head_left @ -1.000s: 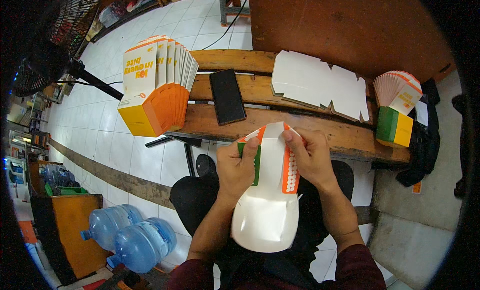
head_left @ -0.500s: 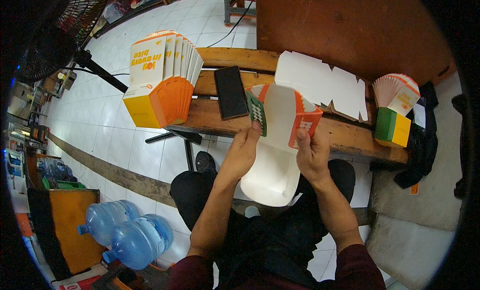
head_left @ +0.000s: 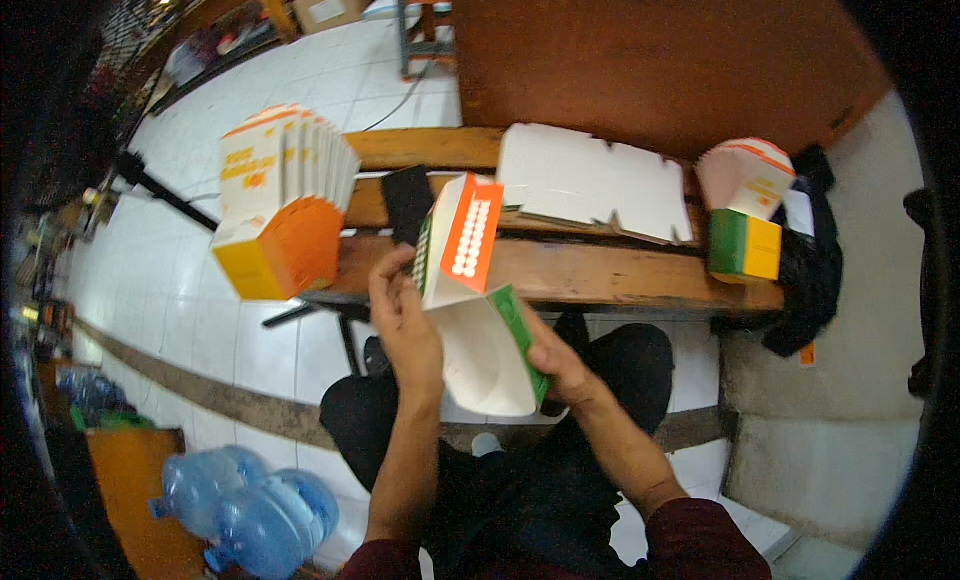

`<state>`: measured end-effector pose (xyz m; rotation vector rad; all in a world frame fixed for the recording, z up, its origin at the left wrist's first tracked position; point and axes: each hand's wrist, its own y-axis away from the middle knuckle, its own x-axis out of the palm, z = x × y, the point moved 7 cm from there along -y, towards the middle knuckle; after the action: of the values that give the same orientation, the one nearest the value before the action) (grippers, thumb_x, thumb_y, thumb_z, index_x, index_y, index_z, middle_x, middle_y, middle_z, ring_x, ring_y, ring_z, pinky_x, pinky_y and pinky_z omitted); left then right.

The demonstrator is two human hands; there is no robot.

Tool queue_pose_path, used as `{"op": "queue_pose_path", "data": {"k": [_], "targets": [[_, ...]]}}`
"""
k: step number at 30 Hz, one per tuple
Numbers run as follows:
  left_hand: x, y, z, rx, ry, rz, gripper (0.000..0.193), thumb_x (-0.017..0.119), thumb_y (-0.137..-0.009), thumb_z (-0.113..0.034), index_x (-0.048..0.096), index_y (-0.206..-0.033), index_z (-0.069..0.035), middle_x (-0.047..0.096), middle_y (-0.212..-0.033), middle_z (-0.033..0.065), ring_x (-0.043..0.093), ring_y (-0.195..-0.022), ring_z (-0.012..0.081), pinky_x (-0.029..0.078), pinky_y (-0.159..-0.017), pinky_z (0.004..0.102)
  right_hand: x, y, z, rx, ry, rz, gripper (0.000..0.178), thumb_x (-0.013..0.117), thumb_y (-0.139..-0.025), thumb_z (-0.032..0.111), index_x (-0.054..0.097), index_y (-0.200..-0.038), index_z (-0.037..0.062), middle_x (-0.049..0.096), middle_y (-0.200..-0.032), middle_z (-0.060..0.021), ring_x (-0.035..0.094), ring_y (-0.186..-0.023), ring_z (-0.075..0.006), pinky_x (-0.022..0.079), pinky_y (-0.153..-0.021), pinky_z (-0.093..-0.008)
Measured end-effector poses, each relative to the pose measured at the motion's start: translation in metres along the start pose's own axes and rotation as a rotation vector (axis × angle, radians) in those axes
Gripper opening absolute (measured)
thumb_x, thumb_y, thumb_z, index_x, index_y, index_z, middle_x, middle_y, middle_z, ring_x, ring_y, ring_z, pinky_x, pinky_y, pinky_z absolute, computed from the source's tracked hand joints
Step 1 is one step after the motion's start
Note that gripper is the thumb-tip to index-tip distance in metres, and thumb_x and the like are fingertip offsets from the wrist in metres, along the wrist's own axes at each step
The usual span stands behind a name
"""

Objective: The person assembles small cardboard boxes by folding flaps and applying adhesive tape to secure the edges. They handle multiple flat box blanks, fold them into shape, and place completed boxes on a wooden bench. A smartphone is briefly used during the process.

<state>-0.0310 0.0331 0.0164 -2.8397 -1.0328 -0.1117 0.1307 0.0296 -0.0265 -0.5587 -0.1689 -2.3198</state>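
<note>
A paper food carton [head_left: 482,352] is held above my lap, between my hands. Its upper section has an orange panel with white dots and a green side; the lower section shows a white hollow inside and a green outer wall. My left hand [head_left: 408,325] is closed at the carton's left side, near the fold, its fingertips partly hidden. Gripping the green wall on the other side is my right hand [head_left: 562,365], thumb over the edge. The picture is slightly blurred around the hands.
A wooden bench [head_left: 600,275] bears a fanned stack of yellow-orange cartons [head_left: 285,195], a black phone [head_left: 407,205], flat white cardboard blanks [head_left: 590,180] and a green-yellow carton stack [head_left: 745,215]. Blue water jugs [head_left: 270,520] lie at lower left. A brown panel [head_left: 660,60] stands behind.
The carton has turned, bringing its dotted orange panel up at the left. My right hand has moved down to the lower section's green wall. The head view has shifted.
</note>
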Motion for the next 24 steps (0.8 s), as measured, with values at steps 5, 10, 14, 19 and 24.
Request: {"op": "queue_pose_path", "data": {"k": [5, 10, 14, 19, 24], "targets": [[0.045, 0.023, 0.004, 0.053, -0.161, 0.741, 0.045, 0.048, -0.098, -0.032, 0.051, -0.130, -0.001, 0.050, -0.135, 0.0192, 0.049, -0.124, 0.0299, 0.037, -0.104, 0.0395, -0.029, 0.047, -0.016, -0.022, -0.442, -0.435, 0.078, 0.058, -0.087, 0.038, 0.025, -0.149, 0.0043, 0.044, -0.143, -0.0161, 0.048, -0.128, -0.0302, 0.039, -0.107, -0.0430], [0.050, 0.034, 0.005, -0.005, 0.163, 0.777, 0.068, 0.043, -0.098, -0.048, 0.030, -0.149, -0.005, 0.044, -0.142, 0.0188, 0.048, -0.126, 0.0313, 0.035, -0.107, 0.0413, -0.096, 0.131, 0.090, -0.701, -0.174, -0.948, 0.069, 0.054, -0.092, 0.046, 0.034, -0.144, 0.0051, 0.049, -0.138, -0.0147, 0.049, -0.125, -0.0311, 0.039, -0.107, -0.0453], [0.048, 0.031, 0.003, -0.037, 0.058, 0.786, 0.048, 0.051, -0.098, -0.025, 0.042, -0.139, -0.002, 0.051, -0.135, 0.0164, 0.053, -0.121, 0.0260, 0.039, -0.104, 0.0371, -0.151, 0.201, 0.203, -0.795, 1.375, -1.587, 0.075, 0.076, -0.083, 0.016, 0.030, -0.141, 0.0061, 0.040, -0.140, -0.0151, 0.043, -0.125, -0.0298, 0.035, -0.107, -0.0414], [0.043, 0.031, -0.001, 0.043, -0.068, 0.745, 0.038, 0.058, -0.093, -0.013, 0.053, -0.128, 0.001, 0.057, -0.126, 0.0145, 0.057, -0.115, 0.0226, 0.044, -0.098, 0.0343, -0.266, 0.161, 0.201, -0.026, 2.054, -1.378, 0.061, 0.065, -0.086, 0.044, 0.049, -0.138, 0.0177, 0.035, -0.146, -0.0246, 0.041, -0.128, -0.0416, 0.037, -0.105, -0.0494], [0.043, 0.029, 0.003, 0.030, -0.101, 0.763, 0.033, 0.060, -0.092, -0.012, 0.058, -0.122, 0.002, 0.059, -0.121, 0.0145, 0.059, -0.111, 0.0223, 0.046, -0.096, 0.0335, -0.310, 0.141, 0.195, 0.206, 2.021, -1.326, 0.058, 0.060, -0.088, 0.048, 0.045, -0.142, 0.0320, 0.032, -0.148, -0.0257, 0.039, -0.128, -0.0476, 0.041, -0.100, -0.0550]]}}
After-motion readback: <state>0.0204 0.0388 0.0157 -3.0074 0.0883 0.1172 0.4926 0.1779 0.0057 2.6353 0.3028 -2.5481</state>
